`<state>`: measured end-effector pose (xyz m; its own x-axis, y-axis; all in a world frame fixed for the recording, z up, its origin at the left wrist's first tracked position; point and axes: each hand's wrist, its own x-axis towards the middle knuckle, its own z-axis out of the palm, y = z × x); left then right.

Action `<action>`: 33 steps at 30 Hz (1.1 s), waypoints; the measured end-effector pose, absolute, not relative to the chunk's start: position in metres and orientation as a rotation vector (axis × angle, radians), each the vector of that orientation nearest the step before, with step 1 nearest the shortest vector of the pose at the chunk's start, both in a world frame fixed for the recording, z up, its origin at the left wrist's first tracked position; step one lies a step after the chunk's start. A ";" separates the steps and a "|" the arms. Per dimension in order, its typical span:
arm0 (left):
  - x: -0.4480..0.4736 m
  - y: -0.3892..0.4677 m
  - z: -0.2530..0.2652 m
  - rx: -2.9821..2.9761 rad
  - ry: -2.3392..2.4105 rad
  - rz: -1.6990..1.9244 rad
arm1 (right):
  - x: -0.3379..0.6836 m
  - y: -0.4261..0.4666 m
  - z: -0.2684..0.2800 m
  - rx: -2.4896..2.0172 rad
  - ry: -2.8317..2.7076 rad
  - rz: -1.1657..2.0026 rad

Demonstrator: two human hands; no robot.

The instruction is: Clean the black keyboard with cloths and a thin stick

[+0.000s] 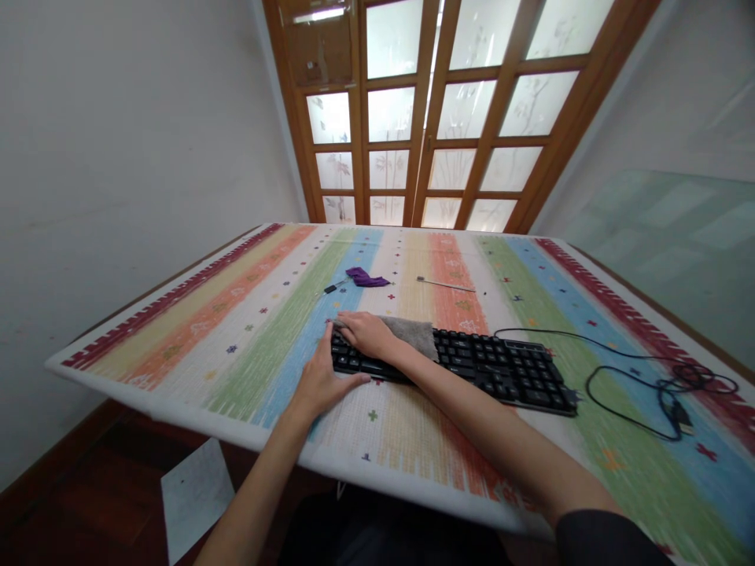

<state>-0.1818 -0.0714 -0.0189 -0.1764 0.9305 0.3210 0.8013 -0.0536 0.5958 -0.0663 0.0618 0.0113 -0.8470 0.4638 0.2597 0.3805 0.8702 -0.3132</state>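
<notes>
The striped worktop (pixel 248 358) runs back to glazed doors (pixel 390 114). The near right sleeve (pixel 605 541) is cut off; the right hand (pixel 369 336) partly covers a grey rag (pixel 420 336) on the keyboard (pixel 513 369), near centre; its fingers' grip I cannot tell. The left hand (pixel 318 383), fingers half open, holds the black, corded keyboard's left end.
</notes>
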 end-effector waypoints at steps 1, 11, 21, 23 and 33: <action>-0.182 -0.071 -0.018 1.878 2.025 1.042 | -0.066 0.062 0.012 -0.635 -2.722 0.347; -0.180 -0.069 -0.013 1.798 2.042 1.013 | -0.064 0.059 0.000 -0.474 -2.684 0.154; -0.179 -0.070 -0.013 1.749 2.050 1.021 | -0.053 0.051 0.000 -0.319 -2.665 0.176; -0.181 -0.069 -0.015 1.751 2.033 1.041 | -0.050 0.046 0.000 -0.261 -2.686 0.227; -0.189 -0.066 -0.022 1.798 1.938 1.050 | -0.028 0.027 0.009 -0.107 -2.761 0.555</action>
